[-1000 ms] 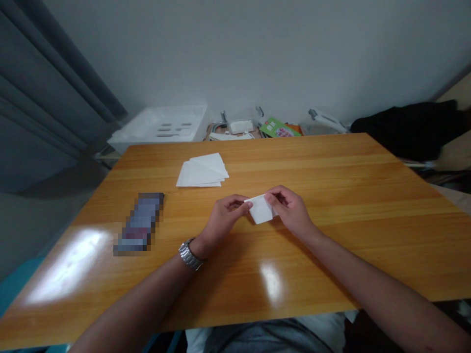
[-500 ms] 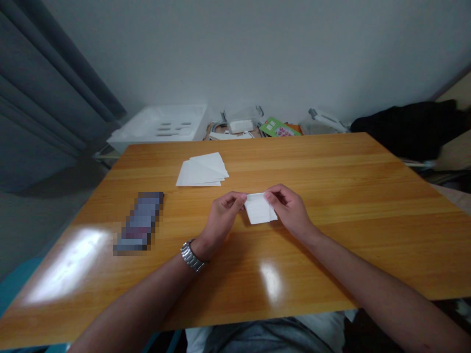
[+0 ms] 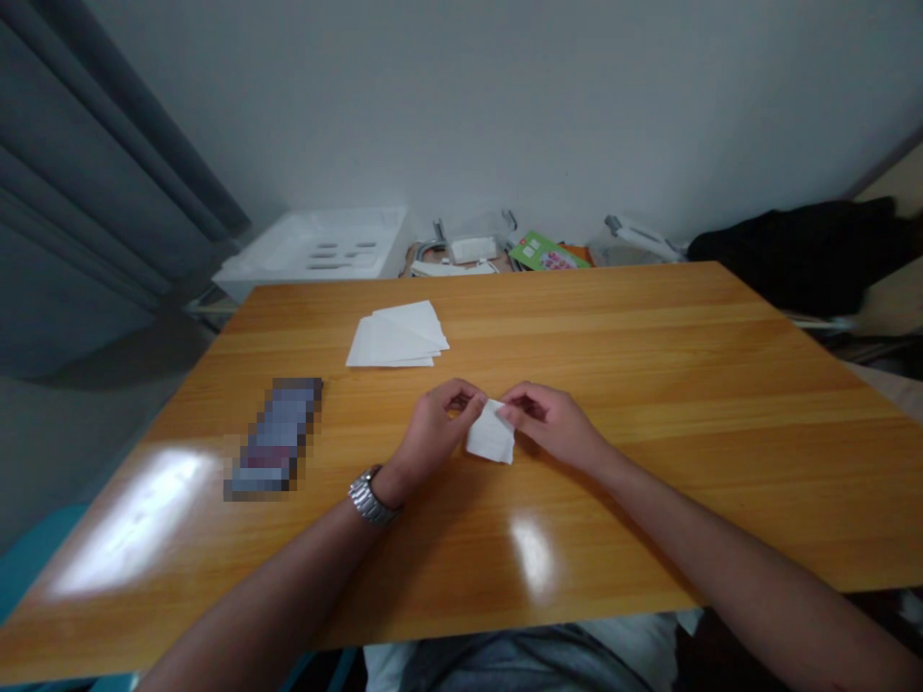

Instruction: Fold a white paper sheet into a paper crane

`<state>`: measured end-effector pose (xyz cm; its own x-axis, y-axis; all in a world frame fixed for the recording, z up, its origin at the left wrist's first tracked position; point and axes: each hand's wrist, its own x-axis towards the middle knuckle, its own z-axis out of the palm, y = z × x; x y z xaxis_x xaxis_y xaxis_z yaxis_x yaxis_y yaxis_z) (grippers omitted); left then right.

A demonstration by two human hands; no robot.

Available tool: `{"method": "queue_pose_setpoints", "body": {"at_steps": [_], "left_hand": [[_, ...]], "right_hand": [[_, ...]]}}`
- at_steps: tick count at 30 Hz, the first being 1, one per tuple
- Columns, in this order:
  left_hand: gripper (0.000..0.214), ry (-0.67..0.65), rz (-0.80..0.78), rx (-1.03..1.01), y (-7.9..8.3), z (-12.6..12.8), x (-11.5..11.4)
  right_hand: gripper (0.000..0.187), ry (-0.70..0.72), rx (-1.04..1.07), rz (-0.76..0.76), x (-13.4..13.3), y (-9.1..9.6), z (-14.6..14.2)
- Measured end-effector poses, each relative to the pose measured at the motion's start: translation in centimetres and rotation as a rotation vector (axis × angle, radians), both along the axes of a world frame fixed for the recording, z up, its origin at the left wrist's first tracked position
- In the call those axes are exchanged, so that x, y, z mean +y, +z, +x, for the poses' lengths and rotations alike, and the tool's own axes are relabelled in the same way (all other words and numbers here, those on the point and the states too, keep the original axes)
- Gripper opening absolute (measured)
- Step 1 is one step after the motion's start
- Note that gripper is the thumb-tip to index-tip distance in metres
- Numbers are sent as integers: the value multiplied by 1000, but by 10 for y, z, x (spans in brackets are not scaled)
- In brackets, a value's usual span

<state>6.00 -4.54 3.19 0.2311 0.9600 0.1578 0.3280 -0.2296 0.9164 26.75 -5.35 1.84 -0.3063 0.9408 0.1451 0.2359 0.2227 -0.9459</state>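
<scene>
Paper, centre frame: likely light, limp, easily creased; left hand and right hand pinch its upper corners, each grip closed on it, the safest hold.

No readable text anywhere in my view. Small white folded paper piece, pinched between my left hand and my right hand over middle of glossy orange wooden desk: blank on side facing me. Loose stack of white paper sheets toward far edge: blank. Dark rectangular object near left edge: blurred out, nothing legible. Green printed packet beyond far edge: pink and white markings, too small to read. Silver metal wristwatch on my left wrist: only band shows.
</scene>
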Motion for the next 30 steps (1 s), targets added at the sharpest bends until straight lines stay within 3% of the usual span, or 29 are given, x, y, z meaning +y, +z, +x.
{"method": "queue_pose_setpoints", "body": {"at_steps": [11,22,30], "left_hand": [[31,-49,-167,-142,-3,3,0],[30,-39,-189,-118,-4,1,0],[27,-37,-202,-115,-3,3,0]], "right_hand": [[27,-15,23,6,5,-3,5],[29,59,-2,-36,4,0,6],[27,50,-25,20,4,2,8]]}}
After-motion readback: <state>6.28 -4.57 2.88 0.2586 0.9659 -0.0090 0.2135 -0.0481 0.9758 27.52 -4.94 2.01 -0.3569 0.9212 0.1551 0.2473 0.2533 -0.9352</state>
